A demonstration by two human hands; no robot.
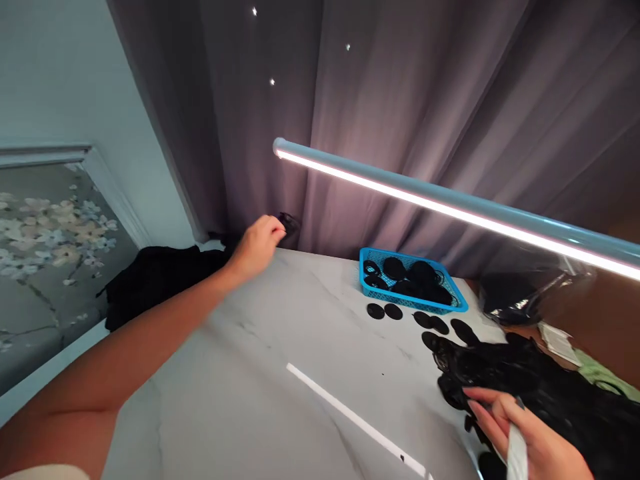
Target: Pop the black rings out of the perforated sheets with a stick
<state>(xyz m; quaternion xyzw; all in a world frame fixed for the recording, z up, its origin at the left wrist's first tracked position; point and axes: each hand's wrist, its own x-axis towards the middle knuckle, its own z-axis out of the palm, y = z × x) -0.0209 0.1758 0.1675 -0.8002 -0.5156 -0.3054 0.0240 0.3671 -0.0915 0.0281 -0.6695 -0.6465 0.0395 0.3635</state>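
Note:
My left hand [257, 245] is stretched out to the table's far edge, its fingers pinched on a small wispy black piece [289, 223] in front of the curtain. At the lower right, my right hand [537, 437] is closed around a slim tool with a white handle [517, 457]; its kind is not clear. The fingertips of that hand touch a black round piece [451, 392] at the edge of a heap of black material [545, 380]. Several flat black discs [393, 311] lie between the heap and a blue basket [415, 303].
The blue basket holds more black round pieces. A lit tube lamp [425, 197] crosses above the white marbled table [260, 400]. Black cloth [160, 280] lies at the left edge, a clear plastic bag [525, 293] at the back right. A grey curtain [370, 120] hangs behind.

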